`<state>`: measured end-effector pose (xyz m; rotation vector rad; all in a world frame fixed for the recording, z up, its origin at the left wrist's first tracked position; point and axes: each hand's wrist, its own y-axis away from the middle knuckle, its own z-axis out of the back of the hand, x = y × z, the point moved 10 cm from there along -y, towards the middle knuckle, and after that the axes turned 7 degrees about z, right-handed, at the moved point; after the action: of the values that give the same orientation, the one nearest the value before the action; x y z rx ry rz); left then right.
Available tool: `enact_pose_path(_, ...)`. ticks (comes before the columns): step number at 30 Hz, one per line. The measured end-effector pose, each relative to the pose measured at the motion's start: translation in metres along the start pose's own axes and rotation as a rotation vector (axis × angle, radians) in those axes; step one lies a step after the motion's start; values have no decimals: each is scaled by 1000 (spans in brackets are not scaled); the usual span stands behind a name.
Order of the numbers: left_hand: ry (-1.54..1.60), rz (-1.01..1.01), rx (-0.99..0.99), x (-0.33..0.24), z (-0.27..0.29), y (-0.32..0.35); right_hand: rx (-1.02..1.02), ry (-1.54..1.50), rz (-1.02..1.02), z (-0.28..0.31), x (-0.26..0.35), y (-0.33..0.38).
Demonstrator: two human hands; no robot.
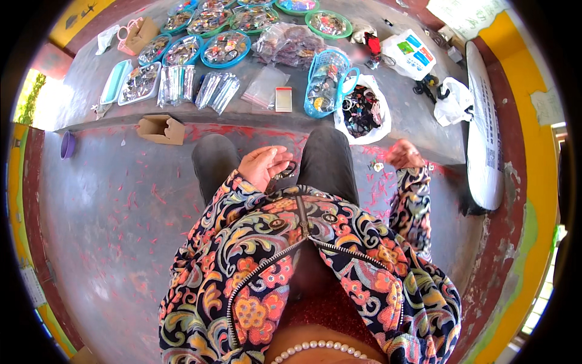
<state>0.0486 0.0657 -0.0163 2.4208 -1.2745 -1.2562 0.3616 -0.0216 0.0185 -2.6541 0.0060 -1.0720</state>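
Two hands at work above the person's lap. Left hand (264, 165): palm up, fingers curled loosely, cradling a small dark ring-shaped trinket (287, 171) that shows at its fingertips, just over the gap between the knees in dark trousers (327, 161). Right hand (404, 154): blurred, held out to the right over the low step; whether it grips anything I cannot tell. A small pale trinket (377, 166) lies on the step just left of it.

Sleeves and jacket (315, 267): zipped, patterned in swirling flowers of orange, blue and cream.

Farther off, on the raised grey ledge ahead of the knees:
- one white plastic bag (364, 112) lying open, filled with dark trinkets, nearest the right knee;
- one blue plastic basket (327, 82) just left of it, heaped with mixed small items;
- one small red-and-white packet (283, 99) beside a clear plastic bag (265, 88);
- several bundles of clear sleeves (217, 91) laid in a row;
- one pale rectangular tray (139, 84) of assorted pieces at the left;
- many round blue and green trays (225, 48) of small goods along the far side.

One open cardboard box (160, 128) sits at the ledge's near edge, left. One purple bowl (67, 145) far left. One white sack (453, 102) and one long white board (485, 133) at the right.
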Motion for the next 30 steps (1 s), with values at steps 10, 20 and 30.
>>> enact_pose_path(10, 25, 17, 28, 5, -2, -3, -721, 376, -207, 146, -25, 87)
enact_pose_path(20, 7, 4, 35, -4, -5, 4, -504, 339, -155, 33, -30, -10)
enact_pose_path(30, 122, -62, 45, -10, -13, 5, -135, 595, -493, -75, -168, -74)
